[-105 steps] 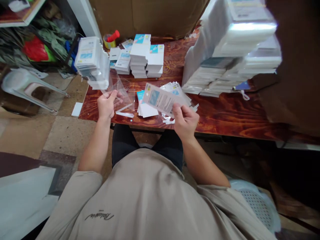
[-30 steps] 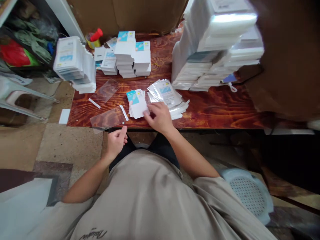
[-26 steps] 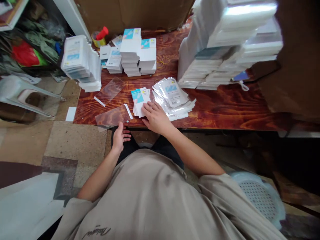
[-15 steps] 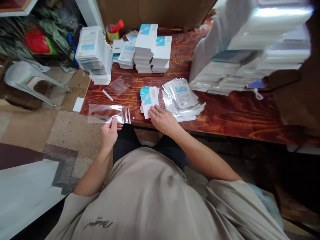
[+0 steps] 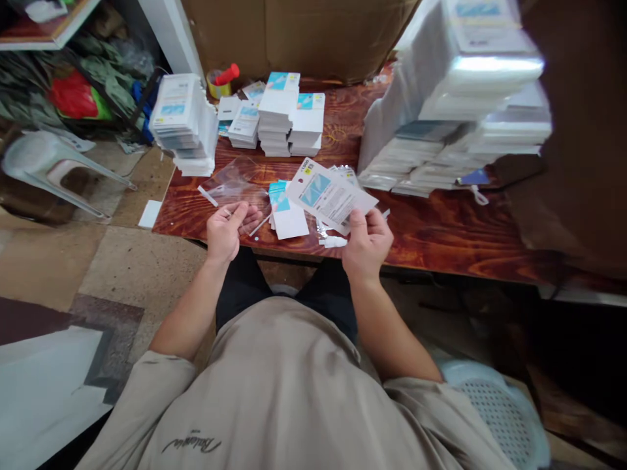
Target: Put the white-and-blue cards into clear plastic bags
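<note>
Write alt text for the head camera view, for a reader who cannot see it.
A seated person's right hand holds up a white printed card with a blue picture while the left hand pinches a clear plastic sleeve over a reddish wooden table. Stacks of white cards and tall piles of bagged cards stand behind.

Soft, even indoor light, glare on the plastic-wrapped stacks (image 5: 470, 98) at right, blurred and bowed toward the edges.
</note>
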Action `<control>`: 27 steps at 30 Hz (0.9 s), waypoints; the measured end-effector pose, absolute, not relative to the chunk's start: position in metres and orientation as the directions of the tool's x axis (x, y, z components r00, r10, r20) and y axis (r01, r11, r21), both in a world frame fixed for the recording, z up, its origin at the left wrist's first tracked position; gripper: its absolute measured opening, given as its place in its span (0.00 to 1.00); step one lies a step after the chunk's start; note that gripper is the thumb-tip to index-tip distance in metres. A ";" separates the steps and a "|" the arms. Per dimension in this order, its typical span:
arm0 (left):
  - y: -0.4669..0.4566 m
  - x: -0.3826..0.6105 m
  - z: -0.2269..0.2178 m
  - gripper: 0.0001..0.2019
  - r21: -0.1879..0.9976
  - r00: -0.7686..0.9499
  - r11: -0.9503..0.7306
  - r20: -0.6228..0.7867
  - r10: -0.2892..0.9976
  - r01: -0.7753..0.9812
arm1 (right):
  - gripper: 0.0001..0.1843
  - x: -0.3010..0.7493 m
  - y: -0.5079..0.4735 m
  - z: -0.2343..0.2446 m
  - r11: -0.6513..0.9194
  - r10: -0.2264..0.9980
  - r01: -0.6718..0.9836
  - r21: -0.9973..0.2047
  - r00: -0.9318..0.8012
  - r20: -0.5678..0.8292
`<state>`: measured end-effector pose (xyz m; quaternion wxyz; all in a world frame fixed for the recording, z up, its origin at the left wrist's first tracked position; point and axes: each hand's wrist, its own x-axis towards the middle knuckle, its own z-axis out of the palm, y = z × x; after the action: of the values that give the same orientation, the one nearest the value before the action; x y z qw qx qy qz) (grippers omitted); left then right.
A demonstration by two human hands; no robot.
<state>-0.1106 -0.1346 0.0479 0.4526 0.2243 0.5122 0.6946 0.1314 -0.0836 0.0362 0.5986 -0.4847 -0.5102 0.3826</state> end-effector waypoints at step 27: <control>-0.140 -0.066 0.041 0.23 0.912 -0.489 -0.054 -0.167 0.856 -0.407 | 0.23 0.128 -0.115 0.038 -0.001 0.993 -0.045 -0.999 -0.116 0.004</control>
<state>-0.0662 -0.1401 0.0408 0.4559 0.2183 0.5147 0.6925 0.1277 -0.1150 0.0382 0.4817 -0.4584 -0.5173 0.5387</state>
